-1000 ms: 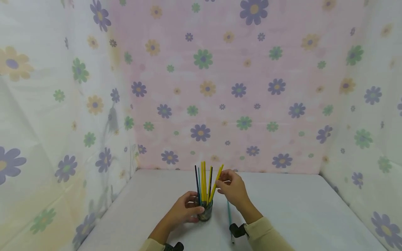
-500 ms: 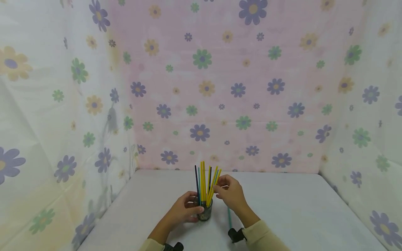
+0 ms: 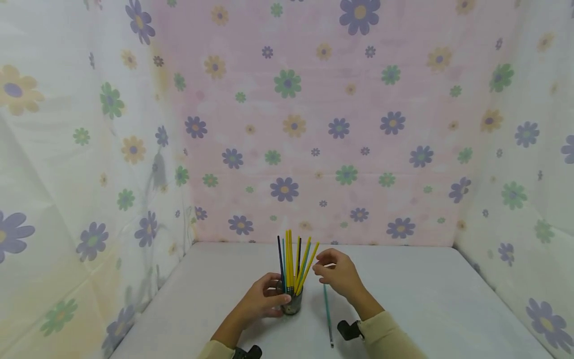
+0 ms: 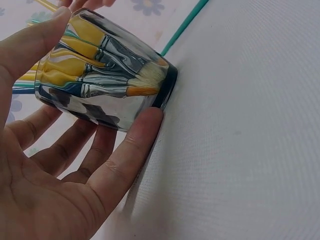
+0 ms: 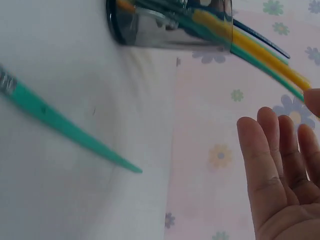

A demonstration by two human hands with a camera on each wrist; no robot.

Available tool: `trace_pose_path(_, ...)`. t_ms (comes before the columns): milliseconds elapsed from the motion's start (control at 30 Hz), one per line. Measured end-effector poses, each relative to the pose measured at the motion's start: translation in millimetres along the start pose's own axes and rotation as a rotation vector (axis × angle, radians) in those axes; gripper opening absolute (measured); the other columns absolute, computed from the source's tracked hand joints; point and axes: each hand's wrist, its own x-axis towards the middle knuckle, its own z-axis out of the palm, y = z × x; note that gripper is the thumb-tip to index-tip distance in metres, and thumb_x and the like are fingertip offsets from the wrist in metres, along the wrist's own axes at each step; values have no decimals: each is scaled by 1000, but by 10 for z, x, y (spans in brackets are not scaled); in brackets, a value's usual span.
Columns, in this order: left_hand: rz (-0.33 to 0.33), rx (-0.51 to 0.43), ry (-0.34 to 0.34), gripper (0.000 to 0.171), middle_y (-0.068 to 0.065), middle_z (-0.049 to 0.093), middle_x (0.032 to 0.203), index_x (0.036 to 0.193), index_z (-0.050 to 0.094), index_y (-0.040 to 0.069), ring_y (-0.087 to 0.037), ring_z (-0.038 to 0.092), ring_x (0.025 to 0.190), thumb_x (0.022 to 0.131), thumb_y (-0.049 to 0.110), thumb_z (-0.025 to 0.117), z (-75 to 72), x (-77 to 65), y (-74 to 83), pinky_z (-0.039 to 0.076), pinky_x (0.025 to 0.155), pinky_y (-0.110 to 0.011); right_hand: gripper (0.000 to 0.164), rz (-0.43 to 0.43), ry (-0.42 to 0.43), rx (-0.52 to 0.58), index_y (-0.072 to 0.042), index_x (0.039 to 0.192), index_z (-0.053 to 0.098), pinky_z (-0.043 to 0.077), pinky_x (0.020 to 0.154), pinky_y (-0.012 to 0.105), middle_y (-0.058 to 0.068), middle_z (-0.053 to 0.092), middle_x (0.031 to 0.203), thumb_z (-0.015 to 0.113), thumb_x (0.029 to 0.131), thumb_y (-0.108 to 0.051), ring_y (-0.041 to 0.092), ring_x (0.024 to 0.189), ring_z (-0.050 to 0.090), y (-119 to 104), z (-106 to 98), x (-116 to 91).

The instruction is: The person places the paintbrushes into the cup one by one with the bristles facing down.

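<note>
My left hand [image 3: 263, 298] holds a clear glass [image 3: 293, 305] upright on the table, thumb on one side and fingers round the other. Several paintbrushes stand in it, bristles down, with yellow, teal and dark blue handles; their bristles [image 4: 142, 91] show through the glass wall in the left wrist view. A yellow paintbrush [image 3: 310, 264] leans out to the right. Just beside its upper end is my right hand [image 3: 341, 274], fingers loosely bent and holding nothing. Below that hand, a teal paintbrush [image 3: 328, 311] lies on the table, seen closely as a teal handle [image 5: 75, 131] in the right wrist view.
A white-covered table [image 3: 403, 299] spreads out under both hands. Flower-patterned cloth hangs as a pink back wall [image 3: 251, 204] and white side walls. Each wrist wears a black camera mount [image 3: 350, 329].
The right hand has lowered a yellow paintbrush into the glass, let it go and drawn back to the right. A teal handle now shows among the leaning brushes. The left hand keeps its place.
</note>
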Motion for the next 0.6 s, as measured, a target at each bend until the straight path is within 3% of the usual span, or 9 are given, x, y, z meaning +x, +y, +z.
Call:
trace_pose_path(333, 10, -21, -18, 63, -15, 57, 141, 143, 52, 15, -26, 64, 119, 90, 27, 83, -9, 11, -3, 64, 82, -48, 28, 129, 2, -56, -5, 117, 66, 65, 66, 39, 12, 68, 106, 77, 93, -15, 33, 95, 74, 141, -295, 0)
trace_pose_path(600, 8, -11, -13, 63, -15, 57, 142, 143, 52, 15, -26, 64, 119, 90, 28, 83, 6, 0, 1, 64, 82, -47, 44, 264, 9, -126, 3, 127, 60, 64, 63, 39, 17, 66, 109, 78, 92, -17, 27, 88, 74, 325, -524, -53)
